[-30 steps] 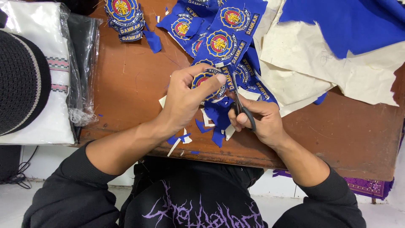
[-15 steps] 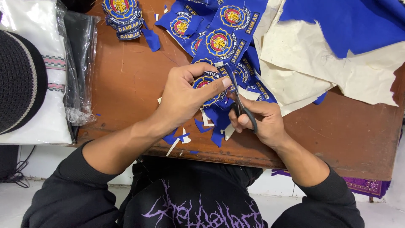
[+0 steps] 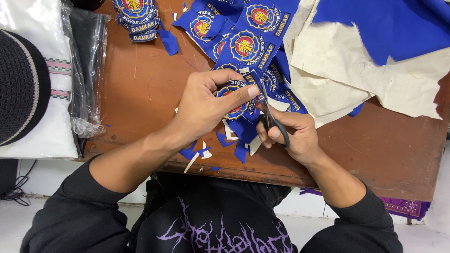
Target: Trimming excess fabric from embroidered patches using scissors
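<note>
Nearest the body, blue and white offcuts [image 3: 201,152] lie scattered at the wooden table's [image 3: 140,93] front edge, right under the cutting. Just above, the left hand [image 3: 206,105] has thumb and fingers clamped on a round blue embroidered patch [image 3: 234,100], gripping its edge to keep the rim presented to the blades, while the right hand [image 3: 293,133] has fingers curled tight through the black handles of the scissors [image 3: 267,110], blades angled up against that patch. Farther back, 1 uncut strip of patches [image 3: 253,37] fans toward cream backing sheets [image 3: 337,70], and a stack of finished patches [image 3: 136,16] sits at far left, apart.
</note>
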